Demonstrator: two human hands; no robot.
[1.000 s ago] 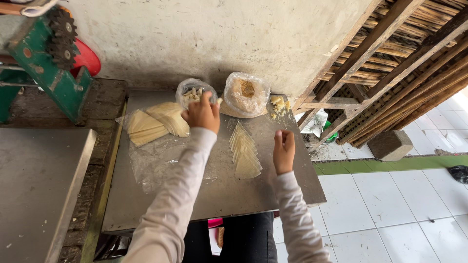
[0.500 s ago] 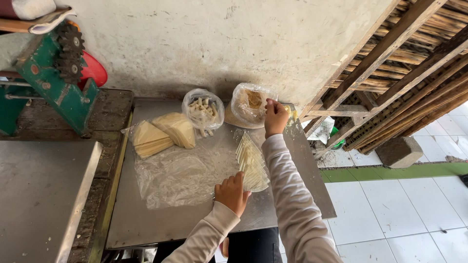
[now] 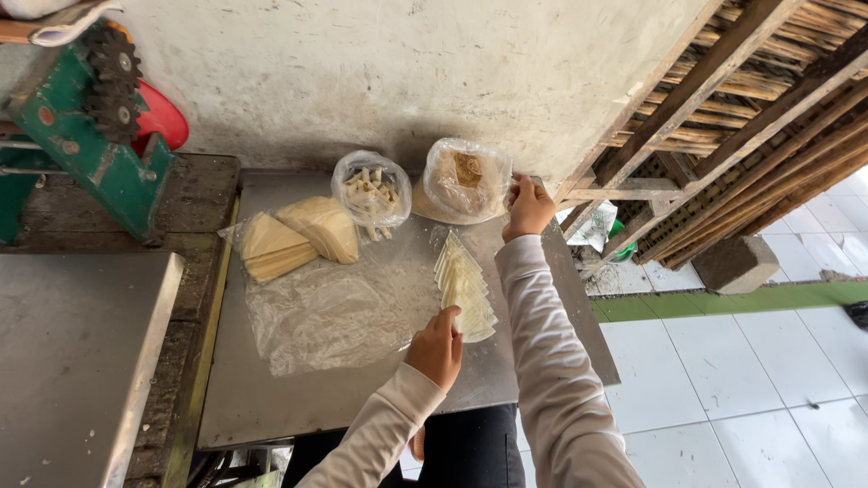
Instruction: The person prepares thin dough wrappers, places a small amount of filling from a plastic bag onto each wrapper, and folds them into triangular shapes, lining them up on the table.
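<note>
Our left hand [image 3: 438,345] rests open-fingered on the fanned wrapper row [image 3: 464,287] mid-surface [image 3: 271,407]; our right hand [image 3: 527,207] stays pinched, its contents hidden, beside the filling bag [image 3: 464,179]. Little has shifted since.

Bare tabletop [image 3: 289,398] beside plastic sheet [image 3: 334,316]

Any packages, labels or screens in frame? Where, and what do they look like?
No labels or screens.
Small clear bag: back of metal table, round, pale short pieces inside.
Larger clear bag: right of it, brownish filling; right hand beside it.
Flat clear plastic sheet: table centre, crumpled.
</note>
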